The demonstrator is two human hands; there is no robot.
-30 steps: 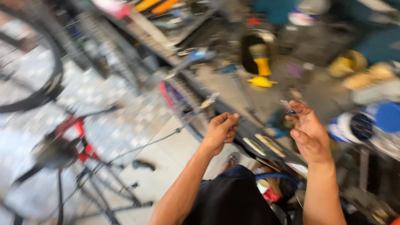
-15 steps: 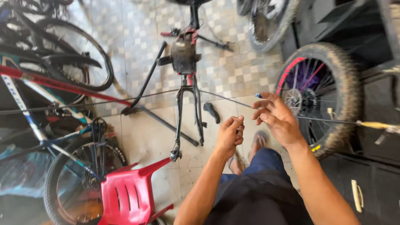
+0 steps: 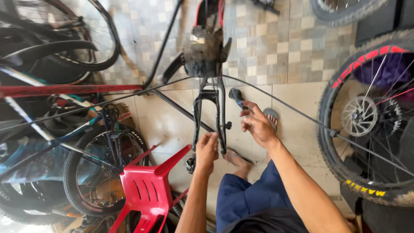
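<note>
- Setting: a bicycle workshop with a tiled floor (image 3: pixel 297 129), seen from above; a stripped black bike frame (image 3: pixel 210 99) stands upside down in the middle.
- Left hand (image 3: pixel 207 151): fingers pinched together low beside the frame's rear fork, apparently closed on the near end of a thin cable (image 3: pixel 297 113); the exact contact is too small to tell.
- Right hand (image 3: pixel 258 124): fingers curled and pinched around the same cable, just right of the fork.
- Cable: runs taut from the hands up to the right, past the knobby wheel (image 3: pixel 371 121) with its brake disc, and also out to the left.
- Handling note: judged from the grip, the work goes best if both hands keep the cable straight and lightly tensioned, feeding it in short lengths so it neither kinks nor snags.
- Surroundings: a red plastic chair (image 3: pixel 148 190) stands at lower left, with parked bicycles (image 3: pixel 86 142) beyond; the person's sandalled feet rest below the frame.
</note>
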